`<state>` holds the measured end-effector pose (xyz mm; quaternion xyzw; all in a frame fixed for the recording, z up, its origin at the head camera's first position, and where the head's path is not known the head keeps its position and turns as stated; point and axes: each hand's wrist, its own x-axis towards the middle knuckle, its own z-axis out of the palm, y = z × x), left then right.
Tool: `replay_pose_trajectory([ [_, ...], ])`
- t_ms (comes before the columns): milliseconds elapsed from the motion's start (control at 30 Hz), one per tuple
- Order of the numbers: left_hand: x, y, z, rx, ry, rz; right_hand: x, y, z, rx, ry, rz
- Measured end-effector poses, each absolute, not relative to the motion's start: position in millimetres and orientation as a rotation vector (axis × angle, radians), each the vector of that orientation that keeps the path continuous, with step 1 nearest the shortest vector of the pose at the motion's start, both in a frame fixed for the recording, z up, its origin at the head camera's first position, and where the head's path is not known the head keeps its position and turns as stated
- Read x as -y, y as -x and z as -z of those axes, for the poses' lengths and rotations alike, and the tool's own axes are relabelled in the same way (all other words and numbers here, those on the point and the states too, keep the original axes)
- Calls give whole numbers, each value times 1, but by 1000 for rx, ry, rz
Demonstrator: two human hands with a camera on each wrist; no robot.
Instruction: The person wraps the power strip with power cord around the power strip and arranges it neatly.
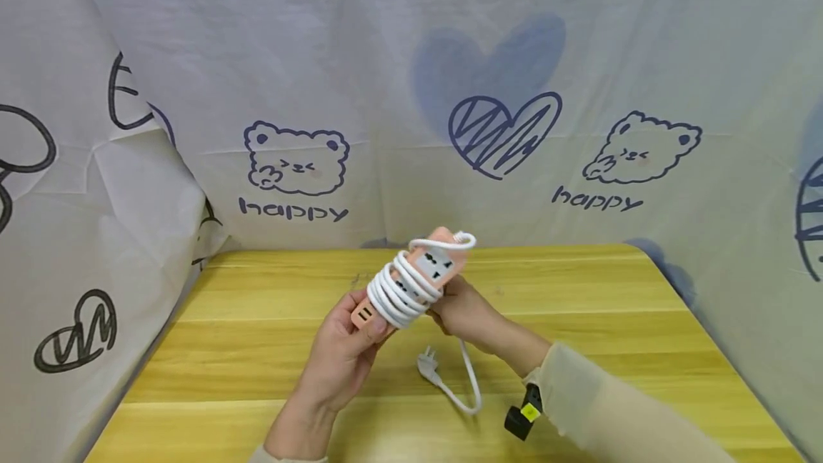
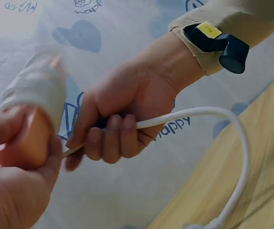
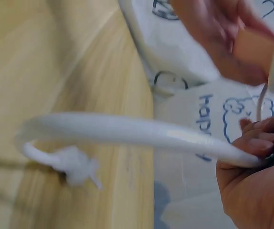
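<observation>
A peach power strip [image 1: 444, 276] with white socket faces is held up, tilted, above the table. White cord [image 1: 400, 299] winds round its middle in several turns. My left hand [image 1: 339, 352] grips the lower end, beside two USB ports, with the thumb on top. Behind the strip is my right hand [image 1: 472, 316], partly hidden in the head view. The left wrist view shows that hand's fingers [image 2: 110, 143] curled round the cord's free length [image 2: 194, 110]. From there the cord loops down to a white plug [image 1: 426, 365], also visible in the right wrist view.
A wooden table [image 1: 257, 349] spans the space below the hands. Behind it and at the sides hangs a white cloth [image 1: 386, 77] printed with hearts and bears. A black device with a yellow label [image 1: 529, 411] is strapped at the right wrist.
</observation>
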<state>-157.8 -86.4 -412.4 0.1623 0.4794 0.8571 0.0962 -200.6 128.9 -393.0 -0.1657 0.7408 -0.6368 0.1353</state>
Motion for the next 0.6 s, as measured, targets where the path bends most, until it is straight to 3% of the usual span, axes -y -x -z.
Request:
replay_pose_trajectory([
  [233, 81, 160, 408, -1674, -121, -2633, -125, 192, 381, -2027, 507, 1785],
  [600, 92, 160, 406, -2126, -100, -2189, -130, 197, 382, -2317, 503, 1581],
])
